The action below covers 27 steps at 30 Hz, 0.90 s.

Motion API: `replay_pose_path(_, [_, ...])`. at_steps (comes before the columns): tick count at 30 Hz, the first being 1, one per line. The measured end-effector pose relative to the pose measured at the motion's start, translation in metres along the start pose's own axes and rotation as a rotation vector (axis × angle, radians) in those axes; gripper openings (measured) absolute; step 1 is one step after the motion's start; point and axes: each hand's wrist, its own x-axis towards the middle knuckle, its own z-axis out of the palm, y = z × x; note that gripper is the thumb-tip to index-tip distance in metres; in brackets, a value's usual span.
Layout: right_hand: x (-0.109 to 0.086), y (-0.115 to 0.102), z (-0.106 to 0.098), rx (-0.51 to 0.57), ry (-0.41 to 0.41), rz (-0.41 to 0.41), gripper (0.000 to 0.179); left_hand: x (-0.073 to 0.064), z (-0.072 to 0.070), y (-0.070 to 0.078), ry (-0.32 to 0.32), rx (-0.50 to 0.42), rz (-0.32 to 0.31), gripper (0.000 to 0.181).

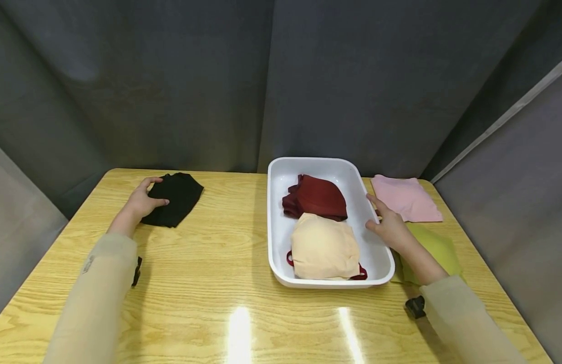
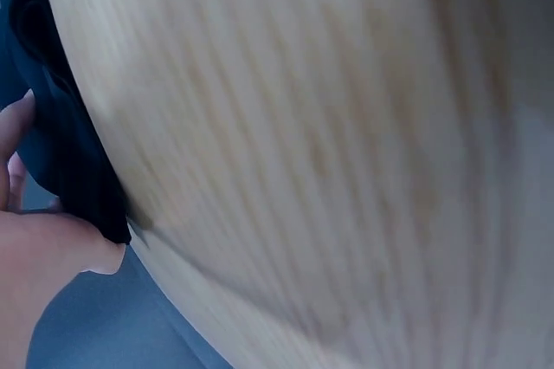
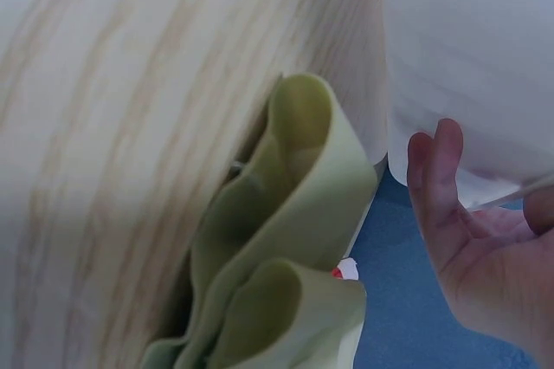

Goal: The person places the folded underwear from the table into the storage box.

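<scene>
A black folded garment (image 1: 178, 197) lies at the table's far left. My left hand (image 1: 141, 202) rests at its left side, thumb and fingers spread apart over it; the left wrist view shows the thumb by the edge of the black fabric (image 2: 65, 144). With my right hand (image 1: 390, 227) I grip the right rim of a white plastic bin (image 1: 276, 242), thumb over the rim and other fingers along the outer wall (image 3: 467, 57). Inside the bin lie a dark red folded garment (image 1: 319, 197) and a cream one (image 1: 326, 247), with red fabric peeking out beneath it.
Right of the bin lie a pink folded garment (image 1: 405, 197) and, nearer me, olive-green folded fabric (image 1: 437, 250), partly under my right forearm. Grey curtains (image 1: 171, 86) stand behind and beside the wooden table (image 1: 194, 303).
</scene>
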Motion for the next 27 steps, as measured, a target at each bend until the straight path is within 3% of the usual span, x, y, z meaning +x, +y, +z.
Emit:
replay_pose_path(13, [0.0, 0.0, 0.0, -0.003, 0.013, -0.008, 0.072, 0.0, -0.002, 0.003, 0.065, -0.081, 0.035, 0.069])
replay_pose_path(21, [0.0, 0.0, 0.0, 0.001, 0.009, -0.005, 0.072, -0.001, -0.005, 0.006, 0.047, -0.102, 0.054, 0.066])
replay_pose_path(27, [-0.001, 0.001, 0.0, 0.004, 0.01, 0.003, 0.072, -0.003, -0.005, 0.016, -0.009, -0.089, 0.075, 0.064])
